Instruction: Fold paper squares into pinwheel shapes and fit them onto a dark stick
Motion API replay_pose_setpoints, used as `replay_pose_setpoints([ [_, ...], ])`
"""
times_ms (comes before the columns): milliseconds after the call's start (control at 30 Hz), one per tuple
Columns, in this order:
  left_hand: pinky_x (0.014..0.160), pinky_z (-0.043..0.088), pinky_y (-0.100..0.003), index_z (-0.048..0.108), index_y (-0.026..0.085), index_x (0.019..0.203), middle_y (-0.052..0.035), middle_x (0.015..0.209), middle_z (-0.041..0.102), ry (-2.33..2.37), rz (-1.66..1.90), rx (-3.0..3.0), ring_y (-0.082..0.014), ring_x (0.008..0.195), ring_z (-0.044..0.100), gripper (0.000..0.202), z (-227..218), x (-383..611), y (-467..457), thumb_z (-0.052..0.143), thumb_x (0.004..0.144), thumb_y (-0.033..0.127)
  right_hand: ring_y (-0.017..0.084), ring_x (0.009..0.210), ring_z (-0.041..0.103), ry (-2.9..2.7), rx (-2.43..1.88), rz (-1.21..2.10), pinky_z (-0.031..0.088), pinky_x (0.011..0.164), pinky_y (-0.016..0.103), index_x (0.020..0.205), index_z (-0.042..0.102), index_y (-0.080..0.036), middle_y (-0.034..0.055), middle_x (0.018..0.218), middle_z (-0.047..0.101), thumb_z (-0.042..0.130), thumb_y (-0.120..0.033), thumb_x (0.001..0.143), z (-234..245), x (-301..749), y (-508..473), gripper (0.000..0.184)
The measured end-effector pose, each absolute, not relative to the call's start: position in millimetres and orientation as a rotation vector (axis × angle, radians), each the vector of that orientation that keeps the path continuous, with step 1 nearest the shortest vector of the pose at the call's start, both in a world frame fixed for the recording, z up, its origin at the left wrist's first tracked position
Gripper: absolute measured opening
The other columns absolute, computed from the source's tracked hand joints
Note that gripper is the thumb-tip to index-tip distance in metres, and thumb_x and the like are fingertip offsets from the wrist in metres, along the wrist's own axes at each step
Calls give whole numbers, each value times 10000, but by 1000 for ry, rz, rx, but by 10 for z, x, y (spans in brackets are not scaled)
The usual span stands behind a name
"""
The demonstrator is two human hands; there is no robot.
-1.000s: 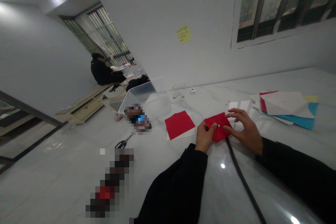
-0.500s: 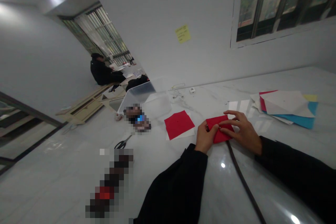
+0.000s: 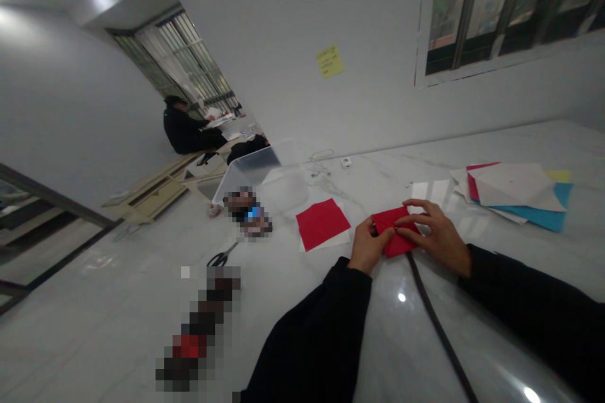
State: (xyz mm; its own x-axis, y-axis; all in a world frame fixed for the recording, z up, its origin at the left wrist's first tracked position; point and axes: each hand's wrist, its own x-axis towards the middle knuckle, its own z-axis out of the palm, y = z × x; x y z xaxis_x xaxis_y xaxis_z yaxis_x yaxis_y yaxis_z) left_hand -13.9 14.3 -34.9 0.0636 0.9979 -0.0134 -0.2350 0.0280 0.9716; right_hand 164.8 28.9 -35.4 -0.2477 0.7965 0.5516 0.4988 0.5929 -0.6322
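A small folded piece of red paper (image 3: 399, 242) is held between my two hands above the white marbled surface. My left hand (image 3: 367, 249) grips its left edge, with the thumb on top. My right hand (image 3: 435, 233) pinches at the middle of the paper with thumb and finger, near my left thumb. Whatever sits between those fingertips is too small to make out. To the left, a red square (image 3: 323, 225) lies over a white sheet (image 3: 338, 240). A dark strip (image 3: 435, 312) runs toward me from below the held paper.
White, pink, blue and yellow sheets (image 3: 520, 192) lie in a pile at the right. Scissors (image 3: 218, 259) rest at the left, by pixelated items. A clear plastic bin (image 3: 283, 186) and a white cable (image 3: 319, 169) are near the wall. A person (image 3: 182, 129) sits far back.
Both hands stay on the red paper with barely any shift. My left wrist and sleeve have moved very slightly left. The seated person in the background has moved an arm a little.
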Motion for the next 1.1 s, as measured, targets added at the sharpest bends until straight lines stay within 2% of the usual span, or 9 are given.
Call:
replay_pose_setpoints([
  [400,844,549,-371,697,116,1020,-132,1023,752,1073,1249,1099,-232,884,709,326,-321,-117,125,746,705,184,311,1224,511,-1983,-1036,398,428,1035,527,923,742,-283,60,1323,561,684,-361,870,-362,1656,308,111],
  [567,799,550,-352,702,113,994,-135,1008,754,1133,1263,1145,-234,862,707,298,-287,-88,105,735,700,154,299,1213,526,-2030,-1041,499,426,1041,528,903,719,-271,66,1315,558,662,-368,886,-353,1684,344,114],
  [667,787,549,-344,704,114,983,-128,987,756,1149,1266,1156,-227,842,706,283,-282,-82,103,727,703,146,305,1230,514,-2054,-1007,447,428,1043,525,932,727,-271,75,1327,554,683,-367,867,-324,1703,356,124],
  [800,774,544,-325,707,111,985,-127,980,757,1160,1261,1176,-219,833,706,274,-259,-82,94,716,714,149,303,1222,520,-2049,-968,374,468,996,493,935,745,-279,72,1328,565,662,-372,883,-286,1719,352,135],
  [1100,800,549,-354,706,110,1017,-137,1009,753,1112,1273,1143,-231,855,708,327,-283,-87,103,755,704,194,296,1163,576,-2048,-1032,439,458,1004,510,851,732,-279,54,1271,608,643,-443,890,-262,1725,356,190],
])
